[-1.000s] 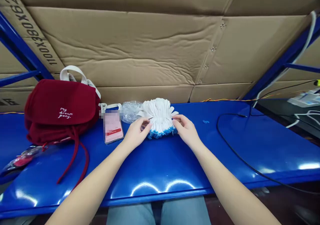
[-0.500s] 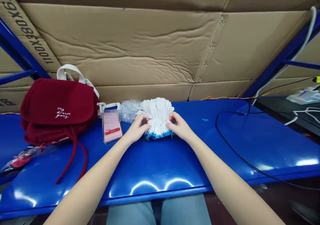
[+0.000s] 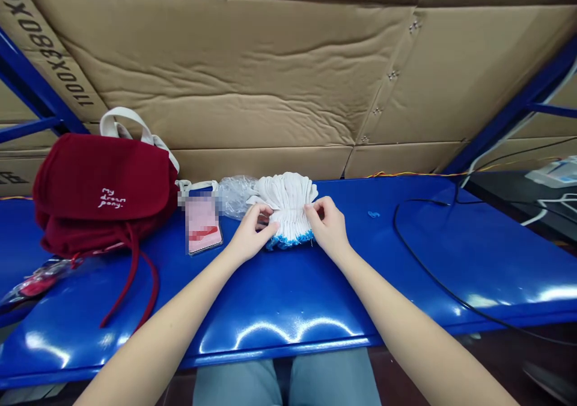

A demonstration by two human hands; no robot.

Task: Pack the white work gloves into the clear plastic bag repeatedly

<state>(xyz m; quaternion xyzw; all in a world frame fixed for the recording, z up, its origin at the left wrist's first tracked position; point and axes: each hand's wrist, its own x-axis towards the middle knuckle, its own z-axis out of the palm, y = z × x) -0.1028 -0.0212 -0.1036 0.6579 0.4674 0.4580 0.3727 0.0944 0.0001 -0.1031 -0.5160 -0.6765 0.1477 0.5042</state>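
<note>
A bundle of white knit gloves (image 3: 288,198) with blue-edged cuffs lies on the blue table (image 3: 288,298), cuffs toward me. At its left side, my left hand (image 3: 253,230) has its fingers curled and its thumb on the bundle, gripping that edge. My right hand (image 3: 328,222) pinches the opposite side near the gathered middle, thumb and forefinger close together. Clear crumpled plastic (image 3: 235,196) lies just behind and left of the bundle.
A phone (image 3: 202,225) and a dark red bag (image 3: 106,183) are to the left. Right of my hands lie a small blue thread scrap (image 3: 374,215) and a black cable (image 3: 421,264). A cardboard wall (image 3: 270,69) stands behind the table.
My right hand has shifted slightly up along the bundle's side, its fingers drawn closer together. My left thumb has moved a little further onto the gloves. The view has shifted slightly.
</note>
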